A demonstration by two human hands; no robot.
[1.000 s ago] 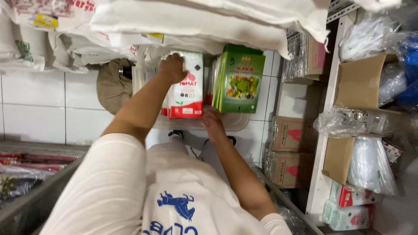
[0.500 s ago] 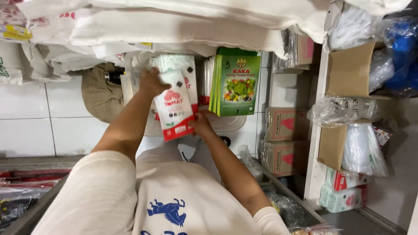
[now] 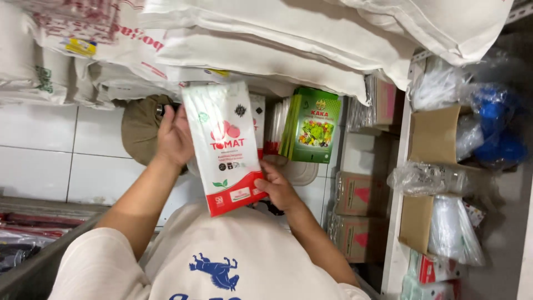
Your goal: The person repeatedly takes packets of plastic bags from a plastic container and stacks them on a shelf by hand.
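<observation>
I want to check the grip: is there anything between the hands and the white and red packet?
Nothing visible is. The left hand grips the upper left edge of the white and red packet directly, and the right hand holds its lower right edge, with bare fingers on the plastic.

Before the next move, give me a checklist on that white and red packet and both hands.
1. Left hand grips white and red packet at its upper edge: ok.
2. Right hand supports its lower corner: ok.
3. Packet lifted free of the stack of packets behind: ok.
4. Green packets standing upright, untouched: ok.
5. Packet sealed and undamaged: cannot tell.
</observation>
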